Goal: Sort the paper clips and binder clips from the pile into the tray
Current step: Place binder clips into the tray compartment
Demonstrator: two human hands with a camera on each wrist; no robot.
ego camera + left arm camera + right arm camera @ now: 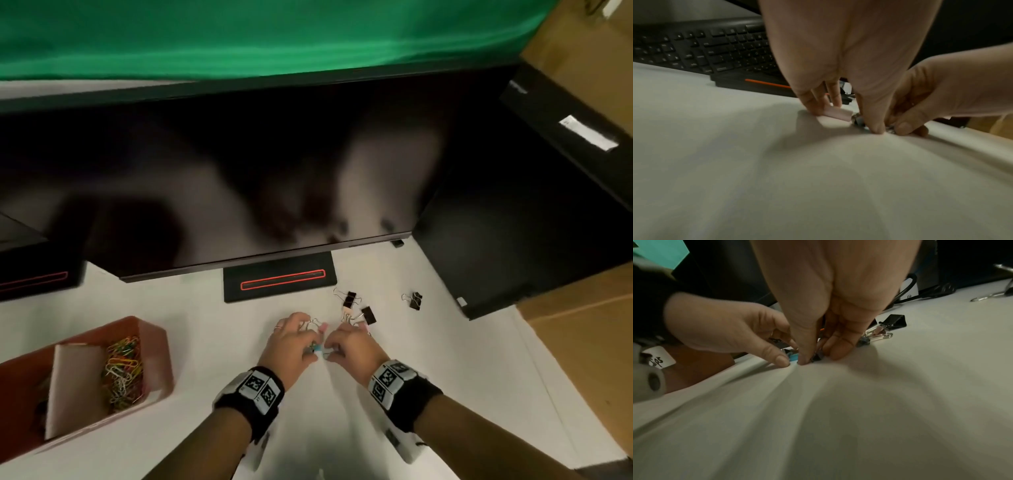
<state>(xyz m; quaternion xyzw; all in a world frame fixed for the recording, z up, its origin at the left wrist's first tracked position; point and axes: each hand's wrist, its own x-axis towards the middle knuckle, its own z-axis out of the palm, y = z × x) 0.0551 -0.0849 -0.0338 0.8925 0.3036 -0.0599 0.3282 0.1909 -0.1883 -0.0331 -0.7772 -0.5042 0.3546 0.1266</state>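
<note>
Both hands meet low over the white table. My left hand [303,344] pinches a small blue binder clip [318,349], its thumb [781,360] touching the clip [794,357]. My right hand [337,346] pinches a small dark binder clip [817,357] between thumb and fingers. A pink binder clip [838,114] lies under my left fingertips. Black binder clips [349,299] [368,315] [416,300] lie just beyond the hands. The red-brown tray [156,342] stands at the left with coloured paper clips [123,370] in one compartment.
A dark monitor [239,178] hangs over the table's back, its stand base [279,282] right behind the clips. A black keyboard [705,48] lies under it. A black box [513,240] and cardboard [582,359] close the right side.
</note>
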